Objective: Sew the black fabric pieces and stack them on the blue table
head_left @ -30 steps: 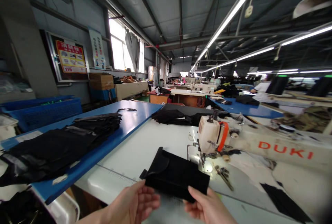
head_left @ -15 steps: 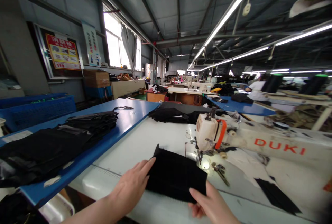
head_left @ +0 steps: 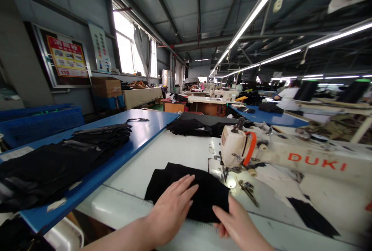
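Observation:
A black fabric piece [head_left: 203, 189] lies on the pale sewing table [head_left: 133, 162], in front of the sewing machine's needle area. My left hand [head_left: 174, 204] rests on top of the cloth with its fingers stretched out. At the right edge, my right hand [head_left: 232, 220] pinches the cloth, thumb above and fingers curled beneath. Just beyond the cloth stands the white sewing machine [head_left: 236, 146], its small lamp lit beside the presser foot. The cloth's right edge is close to the needle plate; whether it touches the foot I cannot tell.
A pile of black cut pieces [head_left: 58, 165] covers part of the blue table [head_left: 154, 121] on the left. More black fabric [head_left: 188, 127] lies behind the machine bed. A black strip [head_left: 312, 216] sits at right. A person [head_left: 287, 98] is in the far background.
My left hand has slid from the cloth's left edge onto its middle, its fingers now flat. The cloth's left part now spreads further left. My right hand keeps its pinch.

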`<state>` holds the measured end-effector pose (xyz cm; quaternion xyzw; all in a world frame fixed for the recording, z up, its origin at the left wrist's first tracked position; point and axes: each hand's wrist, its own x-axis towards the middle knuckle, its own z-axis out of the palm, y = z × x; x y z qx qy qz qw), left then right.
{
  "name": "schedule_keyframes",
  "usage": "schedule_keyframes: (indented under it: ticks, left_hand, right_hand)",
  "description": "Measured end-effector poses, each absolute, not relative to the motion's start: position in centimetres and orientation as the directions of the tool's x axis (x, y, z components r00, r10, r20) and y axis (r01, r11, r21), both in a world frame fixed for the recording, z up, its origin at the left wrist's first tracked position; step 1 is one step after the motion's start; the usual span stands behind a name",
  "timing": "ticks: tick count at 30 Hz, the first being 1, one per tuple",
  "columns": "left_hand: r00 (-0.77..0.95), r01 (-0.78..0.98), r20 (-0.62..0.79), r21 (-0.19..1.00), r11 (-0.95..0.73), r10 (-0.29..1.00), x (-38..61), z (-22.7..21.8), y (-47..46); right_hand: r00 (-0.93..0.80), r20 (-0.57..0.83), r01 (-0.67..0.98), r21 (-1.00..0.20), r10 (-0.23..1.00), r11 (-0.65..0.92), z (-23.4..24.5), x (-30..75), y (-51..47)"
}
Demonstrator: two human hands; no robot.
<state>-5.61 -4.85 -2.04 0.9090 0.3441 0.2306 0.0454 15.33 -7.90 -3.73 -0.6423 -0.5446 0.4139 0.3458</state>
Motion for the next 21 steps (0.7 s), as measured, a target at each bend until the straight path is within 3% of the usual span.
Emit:
schedule_keyframes:
  ticks: [6,8,11,13,15,18,21]
  left_hand:
    - [0.728,0.554,0.196,0.397,-0.732,0.657,-1.9,-2.9,-2.4]
    - [0.733,0.544,0.188,0.414,-0.730,0.653,-1.9,-3.5,-2.2]
    - [0.677,0.534,0.232,0.499,-0.683,0.699,-2.0,-4.5,-2.2]
    - [0.616,0.515,0.294,0.552,-0.656,0.731,-2.1,-4.8,-2.3]
    - [0.580,0.497,0.380,0.536,-0.682,0.721,-2.1,-4.5,-2.4]
    - [0.692,0.430,0.420,0.414,-0.802,0.587,-2.1,-3.4,-2.9]
    - [0.781,0.343,0.343,0.464,-0.817,0.523,-2.1,-2.6,-3.3]
  right_hand:
    - [0.014,-0.074,0.516,-0.854,0.997,-0.071,-2.4,16.1,-7.8]
    - [-0.026,-0.006,0.638,-0.770,1.000,0.012,-2.1,15.9,-7.9]
    - [-0.164,0.190,0.877,-0.422,0.968,0.231,-1.5,14.7,-8.2]
    - [-0.269,0.208,0.932,-0.190,0.940,0.308,-1.3,13.5,-8.2]
    - [-0.324,0.174,0.939,-0.057,0.930,0.338,-1.4,12.5,-8.0]
    - [-0.379,0.211,0.921,-0.014,0.901,0.390,-2.0,12.2,-8.0]
    - [-0.430,0.266,0.860,-0.170,0.863,0.481,-2.5,13.7,-8.8]
